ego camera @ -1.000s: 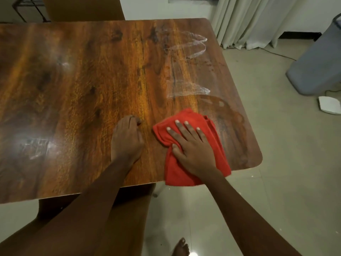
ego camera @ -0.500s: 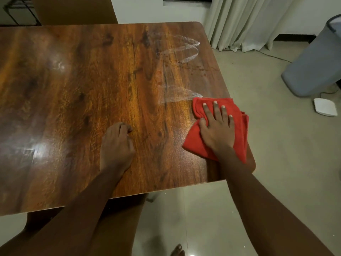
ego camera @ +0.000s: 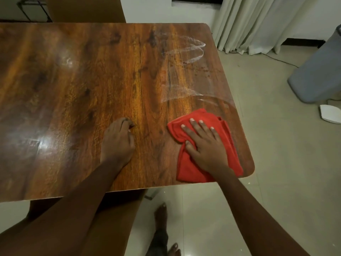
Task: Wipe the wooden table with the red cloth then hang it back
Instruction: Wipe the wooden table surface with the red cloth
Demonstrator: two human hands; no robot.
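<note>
Head view, itemised.

1. One glossy brown wooden table with rounded corners (ego camera: 73, 89). Pale curved wipe streaks (ego camera: 186, 52) mark its far right part.
2. One folded red microfibre cloth (ego camera: 188, 169), lying flat on the table at the near right corner, just inside both edges.
3. Two bare hands. Right hand (ego camera: 204, 145): flat on top of the cloth, fingers straight and spread, thumb at the cloth's left fold, pressing down. Left hand (ego camera: 118, 143): resting on the bare wood beside the cloth without touching it, fingers curled under, holding nothing.
4. Two bare feet on the pale tiled floor, one (ego camera: 161, 215) below the table edge, one (ego camera: 173, 250) at the bottom of the frame.
5. One grey rounded bin (ego camera: 317, 76), far right.
6. One flat white object (ego camera: 330, 115) beside the bin, kind unclear.
7. One pale pleated curtain (ego camera: 258, 24).
8. One tan chair back (ego camera: 84, 9) behind the table.
</note>
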